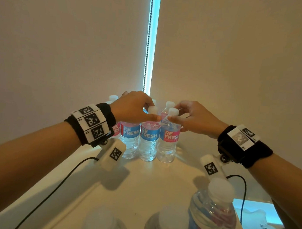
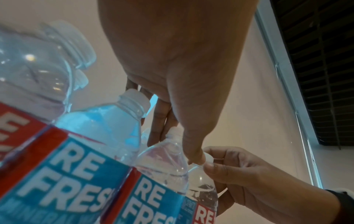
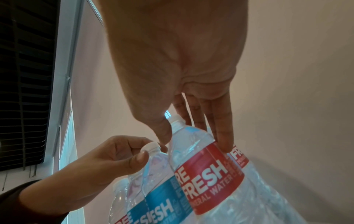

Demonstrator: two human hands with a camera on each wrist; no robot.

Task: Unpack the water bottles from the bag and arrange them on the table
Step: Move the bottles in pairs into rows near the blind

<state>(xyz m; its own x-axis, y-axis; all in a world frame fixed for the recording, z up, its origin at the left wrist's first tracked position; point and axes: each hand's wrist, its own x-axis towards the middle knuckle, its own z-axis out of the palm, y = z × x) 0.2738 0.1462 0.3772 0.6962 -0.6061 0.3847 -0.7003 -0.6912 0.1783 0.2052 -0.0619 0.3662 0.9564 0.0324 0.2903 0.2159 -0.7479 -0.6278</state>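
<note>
Several clear water bottles with red and blue REFRESH labels stand bunched at the far end of the pale table (image 1: 140,183). My left hand (image 1: 151,112) pinches the neck of the front bottle with the blue label (image 1: 149,135), just under its white cap. My right hand (image 1: 174,112) grips the neck of the bottle with the red label (image 1: 169,136) right beside it. Both bottles stand upright on the table and touch. In the left wrist view the thumb (image 2: 193,151) presses that neck. In the right wrist view thumb and fingers (image 3: 222,136) wrap the red-label bottle (image 3: 206,166).
Three more bottles stand close in front of me: a tall one (image 1: 213,211) and two blurred caps (image 1: 168,225) at the bottom edge. Something white and crumpled, perhaps the bag (image 1: 257,224), lies at the lower right. Walls meet behind the far bottles at a lit window strip (image 1: 151,41).
</note>
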